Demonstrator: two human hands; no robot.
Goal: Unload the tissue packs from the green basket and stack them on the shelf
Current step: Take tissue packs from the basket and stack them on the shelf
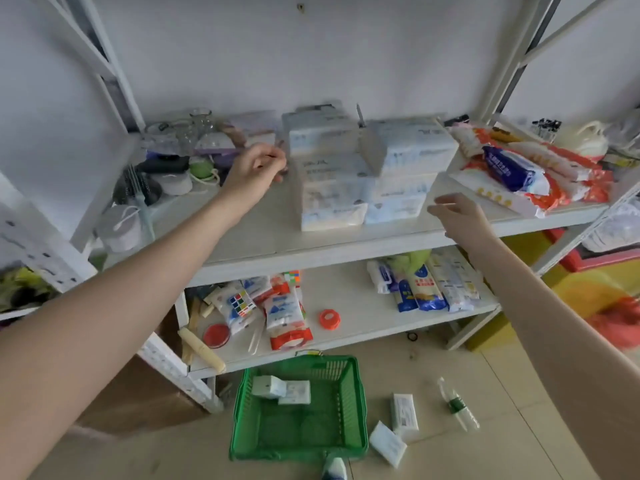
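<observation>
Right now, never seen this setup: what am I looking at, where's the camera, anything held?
One picture, from a wide-angle camera worn on a person's head, looking forward and down. No machine: two bare arms reach toward a white shelf. The left hand and right hand sit either side of the stacked tissue packs; both look empty. Below on the floor stands the green basket with two small packs inside, two more packs and a bottle beside it.

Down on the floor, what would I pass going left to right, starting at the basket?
Green basket with two tissue packs inside → two white packs lying on the floor → clear plastic bottle on its side.
</observation>
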